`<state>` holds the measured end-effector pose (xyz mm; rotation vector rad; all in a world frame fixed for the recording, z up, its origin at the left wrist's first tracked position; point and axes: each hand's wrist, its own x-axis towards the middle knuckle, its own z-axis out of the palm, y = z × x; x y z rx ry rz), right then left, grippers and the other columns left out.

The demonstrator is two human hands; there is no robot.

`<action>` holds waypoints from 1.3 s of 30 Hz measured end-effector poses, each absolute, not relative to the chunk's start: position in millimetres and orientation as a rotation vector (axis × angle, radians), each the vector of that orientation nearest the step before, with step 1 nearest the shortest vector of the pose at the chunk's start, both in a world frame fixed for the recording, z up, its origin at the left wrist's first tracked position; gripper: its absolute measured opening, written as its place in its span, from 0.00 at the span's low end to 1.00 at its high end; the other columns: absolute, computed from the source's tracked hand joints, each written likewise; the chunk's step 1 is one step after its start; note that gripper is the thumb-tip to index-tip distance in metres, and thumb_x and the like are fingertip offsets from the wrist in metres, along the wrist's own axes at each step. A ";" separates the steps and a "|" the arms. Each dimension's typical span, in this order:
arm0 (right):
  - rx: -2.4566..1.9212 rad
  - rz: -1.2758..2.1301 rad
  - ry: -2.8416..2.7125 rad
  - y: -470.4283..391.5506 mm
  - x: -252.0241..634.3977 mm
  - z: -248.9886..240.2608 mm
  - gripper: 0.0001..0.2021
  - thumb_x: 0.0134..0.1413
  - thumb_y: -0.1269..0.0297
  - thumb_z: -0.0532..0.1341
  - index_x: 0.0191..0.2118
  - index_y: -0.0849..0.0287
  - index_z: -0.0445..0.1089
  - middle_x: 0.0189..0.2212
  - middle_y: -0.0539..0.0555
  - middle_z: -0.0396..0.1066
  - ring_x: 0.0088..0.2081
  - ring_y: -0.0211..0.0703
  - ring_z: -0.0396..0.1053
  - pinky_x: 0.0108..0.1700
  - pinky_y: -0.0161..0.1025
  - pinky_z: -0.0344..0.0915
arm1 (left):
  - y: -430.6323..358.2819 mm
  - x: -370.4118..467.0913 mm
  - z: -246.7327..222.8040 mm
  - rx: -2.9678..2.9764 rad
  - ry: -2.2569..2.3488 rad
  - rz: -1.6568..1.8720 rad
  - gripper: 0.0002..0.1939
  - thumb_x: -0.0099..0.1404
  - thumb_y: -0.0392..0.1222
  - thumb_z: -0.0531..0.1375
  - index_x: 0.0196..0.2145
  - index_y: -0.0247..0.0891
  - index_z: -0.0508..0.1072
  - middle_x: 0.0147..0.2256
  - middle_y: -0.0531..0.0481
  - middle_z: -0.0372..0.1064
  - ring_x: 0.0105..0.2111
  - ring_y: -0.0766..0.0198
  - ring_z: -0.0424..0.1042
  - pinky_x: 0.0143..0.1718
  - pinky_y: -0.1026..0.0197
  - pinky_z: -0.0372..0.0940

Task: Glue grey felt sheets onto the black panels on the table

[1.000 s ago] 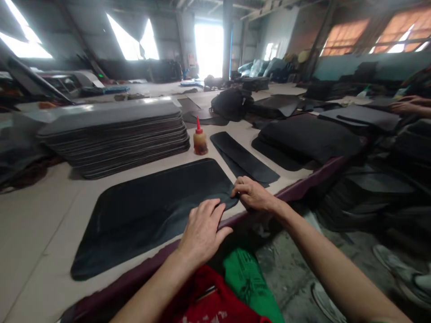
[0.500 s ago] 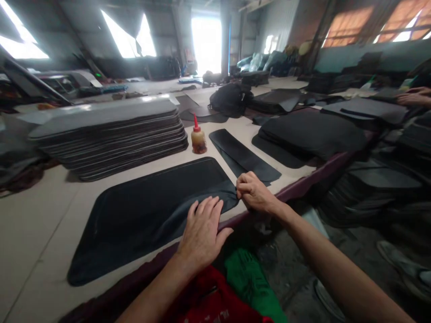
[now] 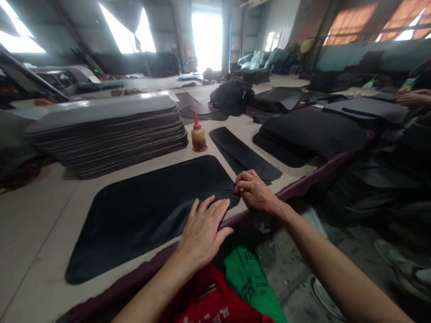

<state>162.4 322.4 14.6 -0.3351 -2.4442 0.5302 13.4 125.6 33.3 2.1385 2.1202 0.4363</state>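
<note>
A dark rounded rectangular panel (image 3: pixel 134 211), covered in what looks like thin black leather or leatherette, lies flat near the table's front edge. My left hand (image 3: pixel 205 229) rests palm down on its near right part, fingers stretched out and thumb apart. Wrinkles run through the covering beside those fingers. At the panel's right edge, my right hand (image 3: pixel 252 190) has its fingers curled and pinched on the black covering. Behind the panel stands a glue bottle (image 3: pixel 199 137) with a red pointed cap and amber contents. Black strips (image 3: pixel 245 152) lie just beyond my right hand.
A tall stack of grey-topped panels (image 3: pixel 114 134) stands at the back left. Black sheets (image 3: pixel 313 134) are piled to the right on the pale table (image 3: pixel 30 233). A black bundle (image 3: pixel 232 96) sits farther back. Another person's hand (image 3: pixel 415 96) shows at the far right.
My left fingers have spread and shifted slightly right toward the panel's corner. My right hand keeps its pinch at the edge, moved a little. The view has shifted slightly.
</note>
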 end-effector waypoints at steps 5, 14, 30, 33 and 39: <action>-0.325 0.525 -2.439 321.8 161.9 16.5 0.18 0.45 0.86 0.54 0.29 0.56 0.76 0.39 0.54 0.69 0.45 0.47 0.60 0.48 0.44 0.62 | 126.1 12.8 27.1 2.142 2.194 0.478 0.40 0.67 0.49 0.62 0.69 0.37 0.48 0.68 0.42 0.50 0.68 0.49 0.46 0.69 0.38 0.43; -0.327 0.559 -2.422 324.5 163.3 13.0 0.19 0.47 0.85 0.55 0.31 0.55 0.77 0.41 0.54 0.70 0.47 0.48 0.60 0.51 0.46 0.62 | 124.5 11.3 29.1 2.138 2.103 0.484 0.36 0.69 0.46 0.61 0.68 0.43 0.49 0.66 0.46 0.54 0.67 0.52 0.50 0.69 0.36 0.38; -0.537 0.684 -2.243 310.6 161.1 17.6 0.17 0.50 0.80 0.52 0.36 0.56 0.74 0.36 0.52 0.73 0.42 0.44 0.68 0.47 0.42 0.66 | 122.0 14.5 30.9 2.123 1.974 0.675 0.37 0.67 0.41 0.62 0.68 0.43 0.50 0.67 0.48 0.53 0.67 0.53 0.50 0.70 0.39 0.45; -0.454 0.708 -2.288 282.9 153.4 26.0 0.17 0.60 0.74 0.53 0.51 0.56 0.72 0.47 0.55 0.73 0.49 0.45 0.70 0.54 0.44 0.66 | 107.7 8.9 38.9 2.065 1.891 1.128 0.30 0.69 0.40 0.59 0.66 0.39 0.55 0.65 0.45 0.56 0.65 0.57 0.55 0.67 0.47 0.54; -0.235 0.681 -2.553 231.4 127.3 49.8 0.24 0.70 0.57 0.53 0.66 0.60 0.61 0.63 0.62 0.62 0.64 0.52 0.58 0.66 0.52 0.57 | 45.0 -53.5 53.2 2.035 2.254 1.052 0.19 0.74 0.42 0.52 0.59 0.41 0.66 0.62 0.46 0.62 0.65 0.56 0.55 0.66 0.46 0.55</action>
